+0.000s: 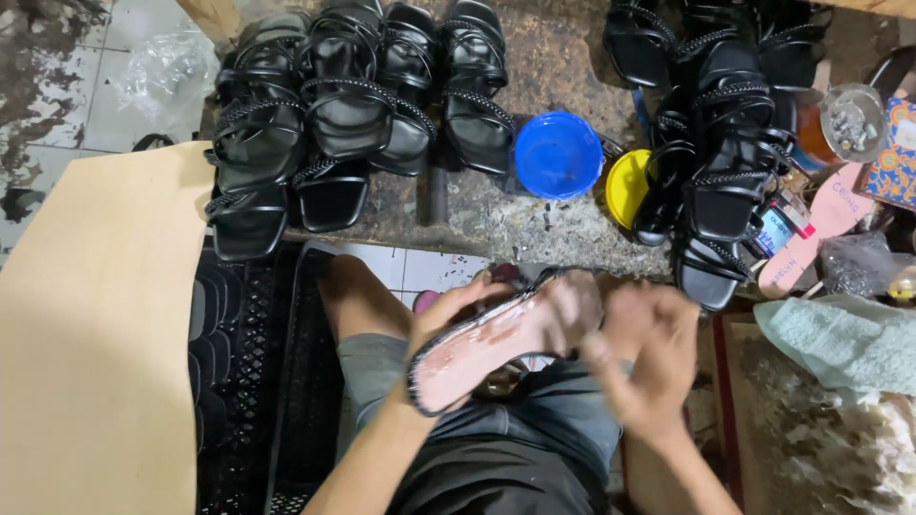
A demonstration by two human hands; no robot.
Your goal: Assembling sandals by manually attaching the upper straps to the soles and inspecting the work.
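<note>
My left hand point(456, 315) grips a sandal point(496, 345) over my lap, turned so its pink underside faces up, with black straps folded over the edge. My right hand point(649, 353) is blurred and rests against the sandal's right end, fingers curled on it. Both hands sit above my grey shorts point(534, 420).
A row of black strappy sandals point(353, 105) stands on the worn bench at the left, another pile point(725, 143) at the right. Between them sit a blue bowl point(558, 154) and a yellow lid point(625, 186). A tan board point(95, 324) lies left, a pink insole point(811, 234) and a light cloth point(840, 339) right.
</note>
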